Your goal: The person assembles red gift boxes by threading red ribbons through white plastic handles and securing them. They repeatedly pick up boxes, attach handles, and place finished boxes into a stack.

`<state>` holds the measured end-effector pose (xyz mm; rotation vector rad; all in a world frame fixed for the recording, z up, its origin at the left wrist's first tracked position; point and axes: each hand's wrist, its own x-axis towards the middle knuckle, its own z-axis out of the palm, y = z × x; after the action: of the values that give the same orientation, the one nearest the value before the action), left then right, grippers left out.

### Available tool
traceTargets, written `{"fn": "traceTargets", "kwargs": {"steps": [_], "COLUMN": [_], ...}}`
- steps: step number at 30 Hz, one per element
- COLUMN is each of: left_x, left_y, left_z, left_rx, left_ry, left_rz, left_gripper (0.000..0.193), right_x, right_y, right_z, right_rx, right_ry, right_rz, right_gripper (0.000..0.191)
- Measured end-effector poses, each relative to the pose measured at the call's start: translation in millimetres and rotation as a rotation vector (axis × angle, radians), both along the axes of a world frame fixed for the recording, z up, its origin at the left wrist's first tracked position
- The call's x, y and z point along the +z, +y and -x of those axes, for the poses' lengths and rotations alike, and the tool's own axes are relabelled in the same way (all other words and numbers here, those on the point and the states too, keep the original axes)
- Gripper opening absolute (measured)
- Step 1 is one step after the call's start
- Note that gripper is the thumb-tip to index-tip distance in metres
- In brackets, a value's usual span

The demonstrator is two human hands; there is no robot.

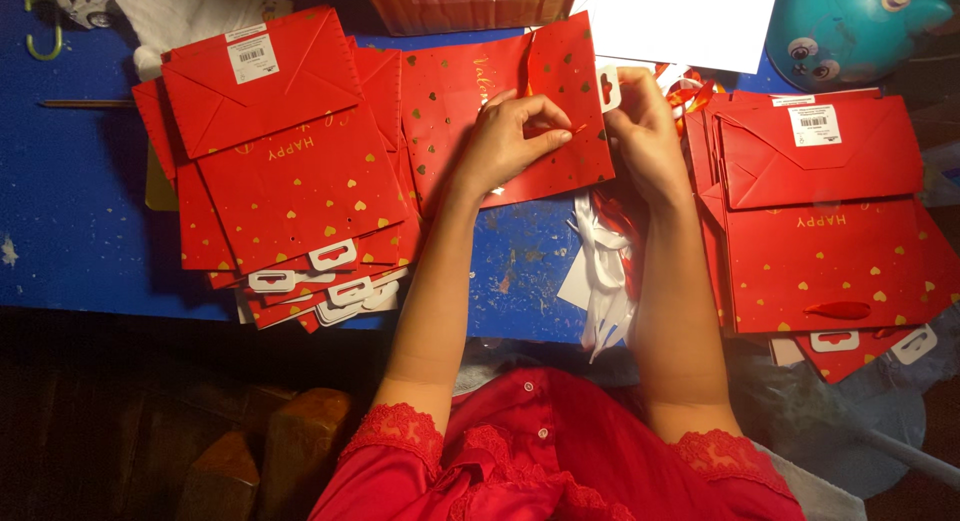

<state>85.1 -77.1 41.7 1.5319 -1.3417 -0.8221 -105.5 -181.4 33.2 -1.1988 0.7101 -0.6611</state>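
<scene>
Head view, looking straight down at a blue worktable (70, 211).

Left hand (510, 136): fingers curled narrow, thumb and forefinger pinching a thin red ribbon end (570, 131) right on the face of the flat red gift bag (480, 91). Palm rests on the bag, holding it down.

Right hand (645, 131): just across from the left, at the bag's far edge beside its white hang tab (608, 86). Fingers folded in and touching that edge; whether they pinch the ribbon or only the paper, cannot tell.

The bag in hand lies flat between both hands, gold hearts up, its near edge overlapping the blue top.

Beyond the left hand, outward: a fanned stack of flat red bags (285, 171), white tabs sticking out at the near end. No ribbon visible on those.

Beyond the right hand, outward: a second stack of red bags (830, 251), with one red ribbon piece (838, 309) lying on the top bag. Behind the right hand, loose red ribbon curls (690, 93). Under the right forearm, white strips (605, 281) hang off the table edge.

Progress, as a judgement: ribbon on the current bag is mid-fit, not seated. Which stack is finished and which is waiting, cannot tell; plenty of bags on both sides.
</scene>
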Motion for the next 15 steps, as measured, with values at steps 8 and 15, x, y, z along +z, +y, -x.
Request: {"fn": "traceTargets", "kwargs": {"steps": [8,15], "left_x": [-3,-14], "left_y": [-3,-3], "left_z": [2,-1], "left_rx": [0.041,-0.053], "left_ry": [0.048,0.327], "left_rz": [0.008,-0.042], "left_gripper": [0.029,0.022], "right_x": [8,-5], "right_y": [4,5], "right_z": [4,4], "right_rx": [0.223,0.157], "right_ry": [0.06,-0.004], "right_rz": [0.243,0.18], "right_gripper": [0.046,0.014]}}
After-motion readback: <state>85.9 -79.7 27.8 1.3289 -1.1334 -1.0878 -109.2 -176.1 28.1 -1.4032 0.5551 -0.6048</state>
